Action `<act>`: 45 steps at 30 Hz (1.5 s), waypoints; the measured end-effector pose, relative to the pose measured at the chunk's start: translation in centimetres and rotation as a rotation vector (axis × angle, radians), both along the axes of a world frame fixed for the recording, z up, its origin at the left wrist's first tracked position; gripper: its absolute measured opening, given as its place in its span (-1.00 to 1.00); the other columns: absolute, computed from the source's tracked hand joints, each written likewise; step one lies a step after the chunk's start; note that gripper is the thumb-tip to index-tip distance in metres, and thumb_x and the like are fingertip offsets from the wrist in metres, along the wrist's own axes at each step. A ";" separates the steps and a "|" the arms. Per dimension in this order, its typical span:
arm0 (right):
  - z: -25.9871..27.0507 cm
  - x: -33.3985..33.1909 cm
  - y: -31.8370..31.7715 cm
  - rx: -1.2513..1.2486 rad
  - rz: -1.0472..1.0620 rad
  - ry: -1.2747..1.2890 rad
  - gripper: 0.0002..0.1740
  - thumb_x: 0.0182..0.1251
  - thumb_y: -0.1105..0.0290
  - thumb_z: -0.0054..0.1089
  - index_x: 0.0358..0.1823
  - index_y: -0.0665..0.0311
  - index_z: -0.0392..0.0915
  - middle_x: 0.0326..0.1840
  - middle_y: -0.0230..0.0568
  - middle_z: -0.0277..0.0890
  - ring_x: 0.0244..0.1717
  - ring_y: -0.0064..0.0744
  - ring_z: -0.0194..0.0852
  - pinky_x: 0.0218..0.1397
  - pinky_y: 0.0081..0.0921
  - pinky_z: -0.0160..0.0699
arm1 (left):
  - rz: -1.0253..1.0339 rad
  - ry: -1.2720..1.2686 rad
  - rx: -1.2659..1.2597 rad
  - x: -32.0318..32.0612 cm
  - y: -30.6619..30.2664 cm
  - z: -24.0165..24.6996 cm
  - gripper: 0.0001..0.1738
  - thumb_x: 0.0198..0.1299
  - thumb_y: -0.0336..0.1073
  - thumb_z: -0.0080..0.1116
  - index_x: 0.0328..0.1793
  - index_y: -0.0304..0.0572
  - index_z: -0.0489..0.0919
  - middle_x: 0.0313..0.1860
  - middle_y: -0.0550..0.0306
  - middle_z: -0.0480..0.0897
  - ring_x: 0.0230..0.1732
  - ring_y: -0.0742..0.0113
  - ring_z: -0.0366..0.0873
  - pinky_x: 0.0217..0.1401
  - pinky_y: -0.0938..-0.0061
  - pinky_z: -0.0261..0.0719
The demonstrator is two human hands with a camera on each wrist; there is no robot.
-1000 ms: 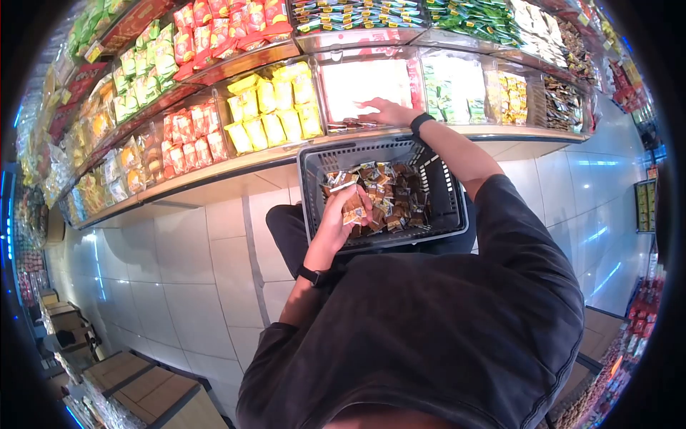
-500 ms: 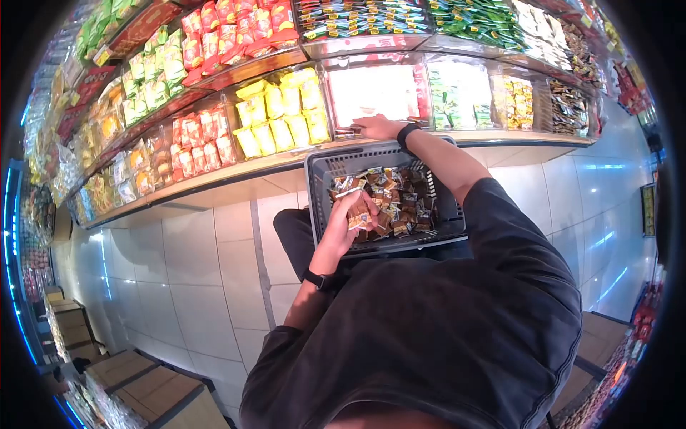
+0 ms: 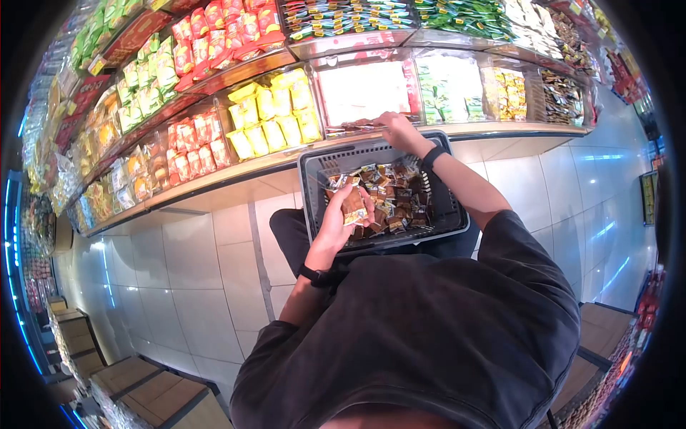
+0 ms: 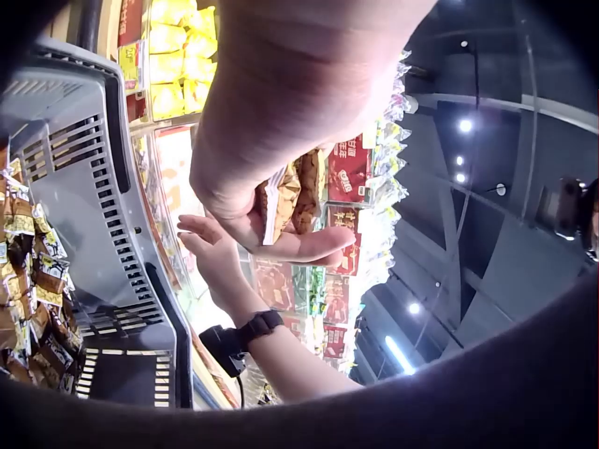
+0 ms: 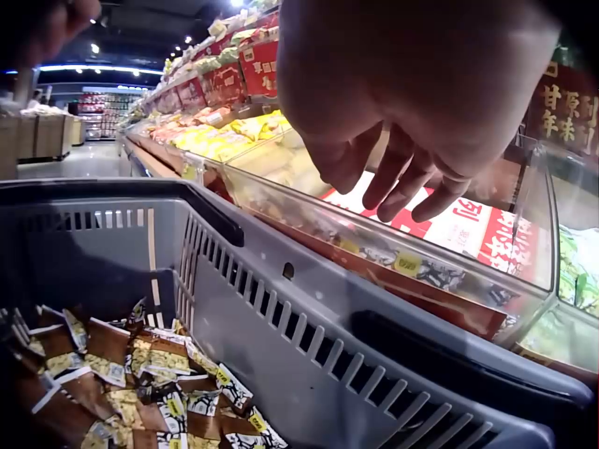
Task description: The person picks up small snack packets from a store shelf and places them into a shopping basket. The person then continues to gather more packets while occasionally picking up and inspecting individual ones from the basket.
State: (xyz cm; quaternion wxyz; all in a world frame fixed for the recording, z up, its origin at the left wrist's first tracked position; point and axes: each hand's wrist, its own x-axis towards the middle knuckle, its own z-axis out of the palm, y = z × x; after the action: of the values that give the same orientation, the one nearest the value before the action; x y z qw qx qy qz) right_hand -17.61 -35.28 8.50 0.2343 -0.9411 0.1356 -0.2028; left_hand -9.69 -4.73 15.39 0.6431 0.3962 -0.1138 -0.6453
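Note:
My left hand [image 3: 333,223] grips several small brown snack packets [image 3: 353,205] above the basket. In the left wrist view, the thumb and fingers curl round these packets [image 4: 298,198]. Beneath lies a grey plastic shopping basket [image 3: 309,193], its bottom covered with similar brown packets [image 3: 400,204]. My right hand [image 3: 403,134] hovers over the front of a clear shelf bin [image 5: 323,229], beside the basket's far rim. Its fingers [image 5: 398,192] hang spread and loosely bent, with nothing visible in them. A few packets [image 3: 354,129] lie low in that bin, along its front wall.
Yellow snack bags [image 3: 275,118] fill the bin to the left. Green-and-white packets [image 3: 451,93] stand in the bin to the right. A wooden shelf edge [image 3: 271,159] runs behind the basket, above a tiled floor [image 3: 179,264]. Wooden crates [image 3: 153,390] stand at lower left.
My right hand has shifted right along the bin's front, toward the basket's far right corner. The left hand keeps holding its packets over the basket, nearly still.

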 end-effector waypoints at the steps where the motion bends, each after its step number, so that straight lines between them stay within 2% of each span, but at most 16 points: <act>1: 0.0 0.0 0.2 -0.033 0.026 0.019 -0.63 0.13 0.64 0.09 0.00 0.35 0.62 -0.02 0.03 0.64 0.09 0.07 0.59 0.18 -0.15 0.58 | -0.003 0.000 0.001 -0.1 0.0 0.0 -0.51 0.50 0.13 -0.13 -0.10 -0.14 0.56 -0.33 0.05 0.69 -0.39 0.19 0.68 -0.38 0.39 0.54; 2: 0.4 0.1 0.7 -0.063 0.040 -0.108 -0.73 0.16 0.60 0.11 -0.11 0.36 0.67 -0.12 0.01 0.65 -0.03 0.10 0.61 0.07 -0.10 0.62 | -0.005 0.004 0.000 -0.1 0.1 0.0 -0.49 0.50 0.14 -0.13 -0.08 -0.16 0.57 -0.32 0.03 0.69 -0.38 0.18 0.68 -0.38 0.38 0.54; 5: 2.1 0.1 3.0 0.090 -0.085 -0.284 -0.81 0.28 0.54 0.17 -0.12 0.38 0.66 -0.13 0.02 0.68 -0.09 0.01 0.66 0.04 -0.19 0.64 | -0.005 -0.003 -0.048 -0.2 0.3 0.9 -0.50 0.52 0.12 -0.16 0.01 -0.18 0.55 -0.29 0.01 0.68 -0.37 0.18 0.68 -0.40 0.39 0.54; 6: 3.6 -0.5 5.0 0.388 -0.103 -0.258 -0.81 0.40 0.42 0.24 -0.10 0.40 0.65 -0.16 -0.05 0.72 -0.16 -0.20 0.70 -0.03 -0.30 0.64 | 0.003 -0.010 -0.093 -0.3 0.5 1.5 -0.51 0.54 0.09 -0.20 0.08 -0.18 0.54 -0.27 0.00 0.68 -0.37 0.19 0.67 -0.42 0.41 0.53; 7: 5.4 -1.5 7.0 0.673 -0.064 -0.128 -0.74 0.49 0.33 0.25 0.02 0.38 0.64 -0.15 -0.32 0.69 -0.06 -0.53 0.62 0.06 -0.49 0.61 | 0.005 -0.010 -0.093 -0.3 0.6 2.0 -0.51 0.54 0.09 -0.20 0.08 -0.18 0.54 -0.27 0.00 0.68 -0.37 0.19 0.67 -0.42 0.41 0.53; 8: 6.3 -2.5 8.5 0.937 0.070 -0.063 -0.72 0.52 0.28 0.25 0.06 0.34 0.64 -0.12 -0.42 0.64 -0.06 -0.64 0.52 0.07 -0.56 0.56 | 0.007 -0.089 -0.100 -0.4 0.7 2.5 -0.55 0.58 0.04 -0.23 0.20 -0.15 0.47 -0.22 -0.04 0.67 -0.35 0.17 0.69 -0.43 0.42 0.54; 10: 9.8 -4.6 12.3 1.105 0.211 0.120 -0.70 0.53 0.29 0.25 0.12 0.32 0.62 -0.07 -0.42 0.63 -0.02 -0.69 0.50 0.07 -0.61 0.52 | 0.024 -0.180 -0.110 -0.9 0.7 3.9 -0.66 0.66 -0.12 -0.25 0.39 -0.05 0.28 -0.13 -0.10 0.64 -0.36 0.15 0.70 -0.51 0.50 0.54; 13: 11.5 -7.0 16.3 0.916 0.162 -0.045 -0.73 0.47 0.36 0.32 0.08 0.35 0.60 -0.16 -0.40 0.66 -0.17 -0.72 0.51 -0.09 -0.66 0.52 | 0.101 -0.437 -0.076 -1.9 0.0 3.4 -0.70 0.65 -0.20 -0.16 0.37 -0.07 0.24 -0.16 -0.06 0.63 -0.42 0.23 0.69 -0.57 0.54 0.52; 14: 11.6 -7.5 16.6 0.920 0.152 -0.046 -0.73 0.47 0.36 0.32 0.08 0.35 0.60 -0.16 -0.40 0.66 -0.17 -0.72 0.51 -0.09 -0.66 0.52 | 0.150 -0.478 -0.091 -2.0 -0.5 3.3 -0.70 0.55 -0.32 0.05 0.29 -0.08 0.30 -0.28 0.04 0.58 -0.42 0.34 0.69 -0.61 0.56 0.53; 17: 12.6 -8.6 17.2 1.002 -0.017 -0.018 -0.78 0.46 0.38 0.34 -0.02 0.37 0.60 -0.23 -0.37 0.66 -0.28 -0.72 0.51 -0.21 -0.69 0.52 | 0.090 -0.690 -0.080 -2.0 -0.7 4.5 -0.72 0.53 -0.31 0.09 0.25 -0.10 0.34 -0.28 0.06 0.59 -0.40 0.37 0.69 -0.59 0.55 0.57; 19: 13.9 -8.9 16.9 1.236 -0.135 -0.184 -0.82 0.45 0.40 0.35 -0.12 0.37 0.59 -0.28 -0.37 0.64 -0.34 -0.73 0.50 -0.28 -0.69 0.51 | 0.105 -0.626 -0.043 -2.4 -0.9 6.4 -0.72 0.46 -0.36 0.18 0.20 -0.15 0.41 -0.26 0.10 0.60 -0.41 0.42 0.66 -0.58 0.57 0.58; 22: 14.5 -9.3 16.7 1.253 -0.106 -0.308 -0.86 0.48 0.42 0.30 -0.16 0.36 0.59 -0.32 -0.35 0.61 -0.37 -0.68 0.53 -0.30 -0.66 0.55 | 0.209 -0.595 -0.131 -2.4 -1.1 7.9 -0.66 0.31 -0.51 0.30 0.16 -0.25 0.47 -0.19 0.13 0.62 -0.35 0.47 0.62 -0.57 0.59 0.58; 26: 17.5 -9.3 17.2 1.363 -0.104 -0.421 -0.88 0.49 0.45 0.26 -0.20 0.37 0.57 -0.37 -0.34 0.57 -0.40 -0.64 0.54 -0.34 -0.62 0.56 | 0.192 -0.395 -0.189 -2.2 -0.3 9.9 -0.64 0.28 -0.59 0.29 0.14 -0.26 0.46 -0.08 0.09 0.59 -0.32 0.46 0.61 -0.56 0.59 0.57; 35: 19.6 -9.0 17.9 1.451 -0.031 -0.394 -0.84 0.49 0.43 0.27 -0.13 0.40 0.56 -0.35 -0.30 0.60 -0.42 -0.63 0.55 -0.38 -0.64 0.54 | 0.267 -0.572 -0.214 -2.5 0.7 12.4 -0.61 0.22 -0.61 0.35 0.09 -0.27 0.43 -0.10 0.06 0.59 -0.43 0.46 0.61 -0.54 0.59 0.57; 41: 20.0 -8.9 17.9 1.455 -0.018 -0.448 -0.80 0.46 0.42 0.32 -0.09 0.41 0.54 -0.20 -0.19 0.66 -0.26 -0.50 0.70 -0.19 -0.53 0.73 | 0.346 -0.656 -0.218 -2.9 0.7 12.9 -0.59 0.22 -0.63 0.34 0.10 -0.26 0.40 -0.22 0.07 0.63 -0.45 0.48 0.61 -0.52 0.59 0.58; 45: 19.7 -9.1 18.2 1.519 0.039 -0.422 -0.83 0.49 0.43 0.28 -0.18 0.37 0.50 -0.22 -0.20 0.65 -0.25 -0.44 0.73 -0.18 -0.51 0.75 | 0.375 -0.511 -0.217 -2.4 0.9 13.3 -0.63 0.27 -0.62 0.28 0.10 -0.24 0.39 -0.24 0.04 0.65 -0.43 0.41 0.65 -0.53 0.58 0.55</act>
State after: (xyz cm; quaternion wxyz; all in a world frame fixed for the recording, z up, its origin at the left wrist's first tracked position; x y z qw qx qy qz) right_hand -26.69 -17.12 28.22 0.8372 -0.4673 0.1734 -0.2249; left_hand -12.05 -3.85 28.73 0.7397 0.4885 -0.2643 -0.3799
